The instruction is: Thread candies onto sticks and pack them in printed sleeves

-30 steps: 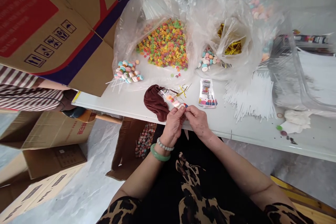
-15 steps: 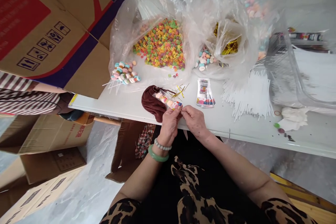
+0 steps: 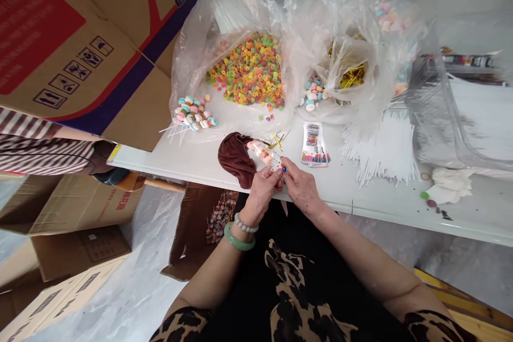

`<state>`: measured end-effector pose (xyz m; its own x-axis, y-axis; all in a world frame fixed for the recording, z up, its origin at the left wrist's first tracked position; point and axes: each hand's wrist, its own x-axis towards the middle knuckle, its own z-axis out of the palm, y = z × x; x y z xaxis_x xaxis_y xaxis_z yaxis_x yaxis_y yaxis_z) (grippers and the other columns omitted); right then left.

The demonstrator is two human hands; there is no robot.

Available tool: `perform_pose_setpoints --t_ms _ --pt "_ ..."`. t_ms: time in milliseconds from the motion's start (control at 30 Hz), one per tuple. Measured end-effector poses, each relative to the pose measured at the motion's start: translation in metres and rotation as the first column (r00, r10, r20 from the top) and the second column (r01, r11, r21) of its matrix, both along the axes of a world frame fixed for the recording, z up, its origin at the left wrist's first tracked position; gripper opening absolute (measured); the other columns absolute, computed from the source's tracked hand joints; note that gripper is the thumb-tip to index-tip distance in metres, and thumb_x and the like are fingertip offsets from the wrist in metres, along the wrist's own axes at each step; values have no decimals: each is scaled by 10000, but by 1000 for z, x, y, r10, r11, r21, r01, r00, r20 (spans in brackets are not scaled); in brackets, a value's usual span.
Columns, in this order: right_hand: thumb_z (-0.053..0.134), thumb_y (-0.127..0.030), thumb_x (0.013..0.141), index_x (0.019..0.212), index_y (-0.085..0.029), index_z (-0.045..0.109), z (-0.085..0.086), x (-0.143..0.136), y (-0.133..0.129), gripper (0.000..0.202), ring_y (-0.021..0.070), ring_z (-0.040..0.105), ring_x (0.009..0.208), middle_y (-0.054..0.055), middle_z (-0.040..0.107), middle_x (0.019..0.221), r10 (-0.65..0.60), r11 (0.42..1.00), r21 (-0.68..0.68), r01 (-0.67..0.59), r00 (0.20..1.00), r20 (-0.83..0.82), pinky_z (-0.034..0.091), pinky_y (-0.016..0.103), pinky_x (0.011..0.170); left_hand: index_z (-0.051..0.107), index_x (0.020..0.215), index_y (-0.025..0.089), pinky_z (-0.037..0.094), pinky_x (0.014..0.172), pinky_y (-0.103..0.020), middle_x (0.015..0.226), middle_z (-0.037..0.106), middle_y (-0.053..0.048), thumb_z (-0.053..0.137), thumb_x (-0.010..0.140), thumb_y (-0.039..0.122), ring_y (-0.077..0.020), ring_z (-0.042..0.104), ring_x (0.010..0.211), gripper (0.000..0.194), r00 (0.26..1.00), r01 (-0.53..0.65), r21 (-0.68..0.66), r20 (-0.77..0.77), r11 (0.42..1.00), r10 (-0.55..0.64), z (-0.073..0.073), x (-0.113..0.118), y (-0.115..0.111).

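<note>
At the table's front edge, both my hands meet on a candy skewer in a clear printed wrapper (image 3: 261, 153), which points up and to the left. My left hand (image 3: 263, 186) is closed around its lower end. The fingers of my right hand (image 3: 298, 184) pinch the wrapper's edge close beside the left fingertips. Under the candy's far end lies a dark brown cloth (image 3: 236, 160). Gold twist ties (image 3: 277, 141) are scattered just beyond it. A small stack of printed wrappers (image 3: 315, 145) rests to the right of my hands.
Behind are clear bags of ring candies (image 3: 256, 69) and gold ties (image 3: 352, 76). Finished-looking candy skewers (image 3: 194, 113) lie at left, white sticks (image 3: 380, 144) at right. A large carton (image 3: 80, 37) leans at left; an open box of candy (image 3: 222, 214) stands below. Another person's striped sleeve (image 3: 44, 144) shows.
My right fingers have shifted up onto the wrapper's edge, and the left hand has slid lower on it. More of the wrapper now shows. The view has moved slightly.
</note>
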<state>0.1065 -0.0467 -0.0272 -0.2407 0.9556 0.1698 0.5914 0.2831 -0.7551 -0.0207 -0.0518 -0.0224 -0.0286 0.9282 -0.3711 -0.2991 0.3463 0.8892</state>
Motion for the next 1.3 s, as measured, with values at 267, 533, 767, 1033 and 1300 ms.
perform_pose_setpoints --t_ms 267,533,767,1033,1300 --pt "336 -177 965 1035 -179 652 -3 -4 -4 323 197 629 808 86 693 860 79 966 243 -88 996 45 475 295 747 679 894 156 491 769 -299 838 644 -33 803 673 433 -146 601 790 375 944 25 -144 328 989 24 16 -11 9" --pt "595 -358 865 1027 -225 638 21 -10 3 213 168 609 819 33 684 969 -22 980 -195 -49 939 -343 460 287 735 677 667 135 476 880 -326 1001 680 -78 809 654 330 -189 631 929 236 908 -181 -81 368 980 198 10 -10 20" --pt "611 -490 804 691 -203 505 5 -36 20 327 69 280 390 -81 387 479 -288 564 -599 -567 545 -787 258 211 413 727 755 153 503 770 -300 1103 689 -106 748 711 448 -193 650 892 299 920 -33 -47 389 998 49 22 -18 14" --pt "535 -332 888 994 -219 618 24 -51 0 175 201 605 857 69 670 966 114 971 -176 -164 958 -263 476 336 729 674 677 149 506 869 -337 976 707 -96 758 703 372 -216 649 949 240 828 -223 -225 470 949 306 20 -51 11" --pt "511 -291 911 802 -169 705 34 -58 19 254 161 603 754 64 687 808 98 980 -143 -138 961 -259 477 268 745 718 828 141 516 823 -301 765 667 -54 720 750 307 -160 637 768 183 763 -102 -330 579 938 287 30 -33 15"
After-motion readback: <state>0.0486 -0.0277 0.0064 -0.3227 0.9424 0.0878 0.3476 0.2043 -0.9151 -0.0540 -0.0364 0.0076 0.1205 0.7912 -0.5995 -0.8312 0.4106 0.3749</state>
